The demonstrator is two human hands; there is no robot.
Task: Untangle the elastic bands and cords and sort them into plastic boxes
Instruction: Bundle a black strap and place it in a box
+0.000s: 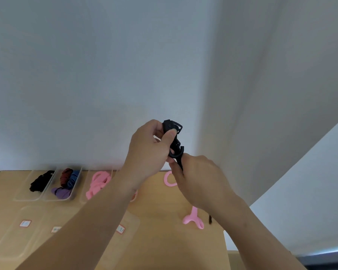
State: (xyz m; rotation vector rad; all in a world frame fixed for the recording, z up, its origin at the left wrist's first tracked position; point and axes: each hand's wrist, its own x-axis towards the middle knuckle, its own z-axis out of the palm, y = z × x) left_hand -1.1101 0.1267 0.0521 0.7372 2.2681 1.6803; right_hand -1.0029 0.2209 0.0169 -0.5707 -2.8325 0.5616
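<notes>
Above the table I hold a black plastic clip with a hook [174,137]. My left hand [150,151] grips its upper body, thumb pressed on it. My right hand [199,178] is curled round the black cord end just below the hook. Three clear plastic boxes stand at the back left: one with black bands [40,181], one with striped and purple bands [67,183], one with pink bands [99,183]. A pink band [169,179] lies on the table behind my right hand, another pink piece [193,218] lies under my right wrist.
The wooden table [164,240] ends at the right near my right forearm. Clear lids with small labels [25,223] lie flat at the front left. A white wall stands right behind the boxes.
</notes>
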